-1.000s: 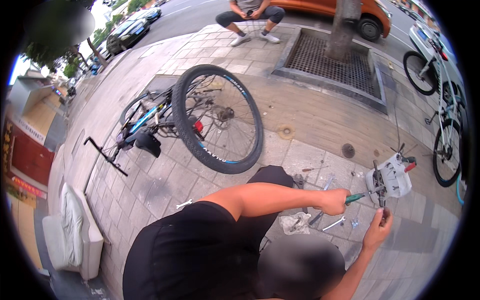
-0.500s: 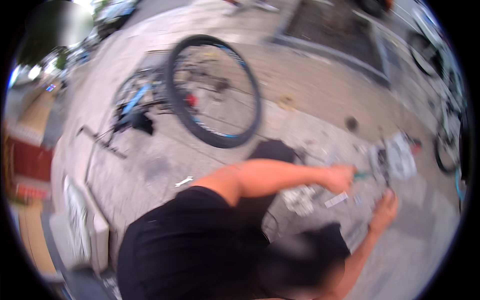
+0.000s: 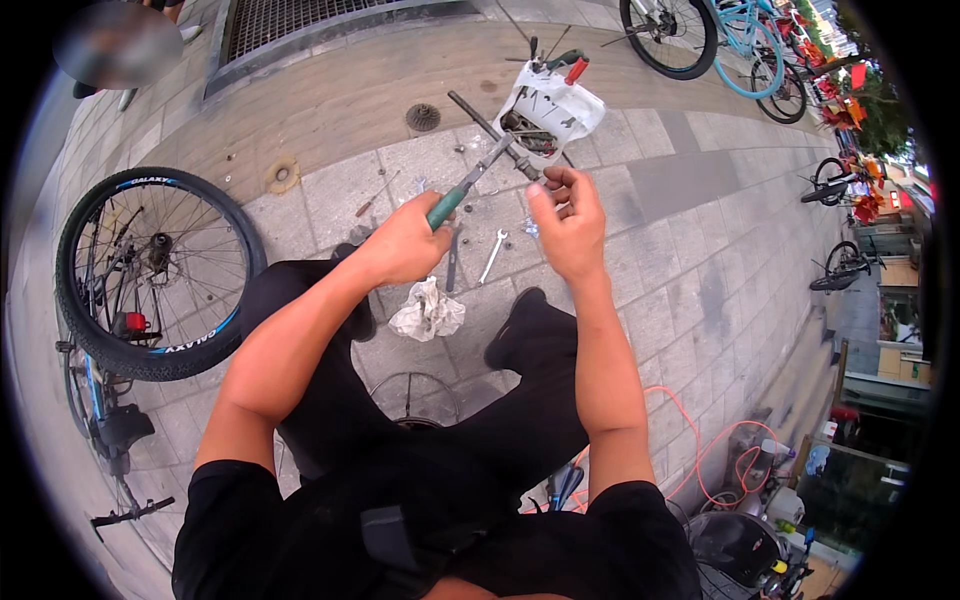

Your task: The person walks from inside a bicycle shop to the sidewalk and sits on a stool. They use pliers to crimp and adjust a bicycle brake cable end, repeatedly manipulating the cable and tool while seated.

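My left hand is closed round the green handle of a long metal tool; its exact kind is unclear. The tool's grey tip reaches up to a dark metal rod, seeming to meet it. At the rod's thicker near end, the curled fingers and thumb of my right hand grip it, partly hiding that end. Just beyond stands a white tool container with red- and green-handled tools in it. Below my hands, an open-end wrench and a crumpled whitish rag lie on the paving.
A bicycle wheel and a bicycle frame with a dark saddle are at the left. A cassette sprocket and a ring lie ahead. An orange hose loops at the right. Parked bicycles stand at far right.
My view has turned right, so the wheel now sits farther left. My hands show nearer the middle, with the green-handled tool still in my left. The earlier frame is blurred.
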`<act>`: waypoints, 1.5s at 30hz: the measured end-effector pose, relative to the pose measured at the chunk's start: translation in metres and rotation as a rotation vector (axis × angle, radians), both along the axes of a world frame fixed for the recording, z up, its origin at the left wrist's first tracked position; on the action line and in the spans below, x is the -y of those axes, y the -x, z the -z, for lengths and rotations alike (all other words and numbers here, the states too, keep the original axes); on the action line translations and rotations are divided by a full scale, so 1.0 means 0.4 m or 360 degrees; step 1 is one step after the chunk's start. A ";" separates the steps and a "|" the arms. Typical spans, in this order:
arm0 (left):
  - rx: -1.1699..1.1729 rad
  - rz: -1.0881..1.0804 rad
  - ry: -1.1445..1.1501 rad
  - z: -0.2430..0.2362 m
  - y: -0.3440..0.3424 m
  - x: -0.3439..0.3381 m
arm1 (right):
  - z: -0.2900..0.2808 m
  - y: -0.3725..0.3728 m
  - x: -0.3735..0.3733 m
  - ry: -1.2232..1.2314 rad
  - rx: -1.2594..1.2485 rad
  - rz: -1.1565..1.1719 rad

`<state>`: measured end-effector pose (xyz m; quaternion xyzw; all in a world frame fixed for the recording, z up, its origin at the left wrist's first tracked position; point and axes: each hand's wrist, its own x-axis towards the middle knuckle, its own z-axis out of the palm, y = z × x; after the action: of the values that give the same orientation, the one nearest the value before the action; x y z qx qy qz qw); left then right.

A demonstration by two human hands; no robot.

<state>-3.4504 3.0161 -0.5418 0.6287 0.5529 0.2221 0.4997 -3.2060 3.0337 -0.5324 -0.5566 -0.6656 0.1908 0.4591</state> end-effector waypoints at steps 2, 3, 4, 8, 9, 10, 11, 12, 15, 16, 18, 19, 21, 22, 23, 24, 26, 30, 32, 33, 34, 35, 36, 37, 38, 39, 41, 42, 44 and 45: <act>-0.0016 0.0023 0.0002 -0.007 -0.003 0.005 | -0.006 -0.002 0.015 -0.0125 0.0189 -0.0012; -0.0021 0.0038 0.0007 -0.009 -0.006 0.007 | -0.010 -0.003 0.018 -0.0188 0.0284 -0.0018; -0.0031 0.0056 0.0012 -0.011 -0.007 0.007 | 0.005 -0.003 0.008 -0.0322 0.0239 -0.0037; -0.0010 0.0028 -0.0022 0.008 -0.011 0.004 | 0.000 -0.025 -0.020 0.1559 -0.1566 -0.0169; -0.0018 0.0035 0.0028 0.000 -0.010 0.004 | 0.006 -0.024 -0.018 0.1294 -0.1264 -0.0096; -0.0021 0.0033 0.0073 -0.005 -0.011 0.003 | 0.015 -0.024 -0.019 0.1025 -0.0955 -0.0031; -0.0030 0.0027 0.0074 -0.007 -0.012 0.001 | 0.023 -0.026 -0.018 0.0755 -0.0647 0.0032; -0.0039 0.0020 0.0076 -0.009 -0.013 -0.001 | 0.027 -0.045 -0.007 0.0542 -0.0303 0.0044; -0.0061 0.0010 0.0065 -0.007 -0.014 -0.005 | -0.022 -0.019 0.018 -0.0092 0.0256 0.0035; -0.0066 0.0030 0.0061 -0.008 -0.017 -0.006 | -0.023 -0.019 0.022 -0.0130 0.0361 0.0048; -0.0050 0.0050 0.0039 -0.011 -0.023 -0.004 | -0.009 -0.025 0.011 -0.0272 0.0389 0.0012; -0.0046 0.0059 0.0031 -0.011 -0.023 -0.001 | -0.002 -0.027 0.005 -0.0340 0.0398 -0.0007; -0.0028 0.0085 -0.0056 -0.003 -0.017 0.005 | -0.005 -0.032 -0.001 0.0640 -0.0451 -0.0068; -0.0023 0.0087 -0.0100 0.001 -0.013 0.007 | -0.006 -0.031 -0.005 0.1127 -0.0881 -0.0108; -0.0028 0.0087 -0.0104 0.003 -0.011 0.006 | -0.009 -0.031 -0.008 0.1181 -0.0938 -0.0108; -0.0032 0.0085 -0.0108 0.005 -0.009 0.004 | -0.012 -0.031 -0.011 0.1236 -0.0994 -0.0110; -0.0035 0.0086 -0.0062 -0.006 -0.009 0.003 | 0.005 -0.036 -0.007 0.0869 -0.0648 -0.0073; -0.0002 0.0058 0.0019 -0.001 -0.004 0.001 | -0.022 -0.013 0.024 0.0024 0.0166 0.0003; 0.0029 0.0067 -0.0005 0.007 -0.006 0.001 | -0.022 -0.013 0.023 -0.0145 0.0336 -0.0023; 0.0032 0.0072 -0.0022 0.007 -0.007 0.000 | -0.022 -0.013 0.020 -0.0229 0.0420 -0.0035; 0.0032 0.0079 -0.0029 0.010 -0.007 0.005 | -0.014 -0.015 0.017 -0.0132 0.0338 -0.0048; 0.0014 0.0090 -0.0031 0.012 -0.007 0.005 | -0.001 -0.019 0.009 -0.0036 0.0255 -0.0061; -0.0005 0.0101 -0.0033 0.014 -0.007 0.004 | 0.012 -0.023 0.005 0.0060 0.0172 -0.0074; -0.0025 0.0108 -0.0041 0.016 -0.005 0.005 | 0.025 -0.036 0.001 0.0479 -0.0314 -0.0210; -0.0066 0.0102 0.0044 0.015 -0.006 0.002 | 0.032 -0.059 -0.011 0.0882 -0.0801 -0.0347; -0.0041 0.0096 0.0040 0.011 -0.007 0.002 | 0.037 -0.080 -0.021 0.1282 -0.1290 -0.0483; 0.0012 0.0070 0.0034 0.000 -0.006 0.004 | 0.027 -0.072 -0.025 0.1334 -0.1312 -0.0454; -0.0003 0.0066 0.0045 -0.003 -0.004 0.004 | 0.026 -0.055 -0.009 0.0973 -0.0854 -0.0288; -0.0024 0.0056 0.0068 -0.003 -0.005 0.004 | 0.035 -0.032 0.000 0.0268 -0.0294 -0.0113; -0.0026 0.0059 0.0056 0.001 -0.005 0.003 | 0.028 -0.030 0.005 0.0105 -0.0048 -0.0093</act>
<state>-3.4484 3.0151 -0.5422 0.6317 0.5491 0.1981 0.5101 -3.1942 3.0317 -0.5437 -0.5489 -0.6679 0.2342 0.4447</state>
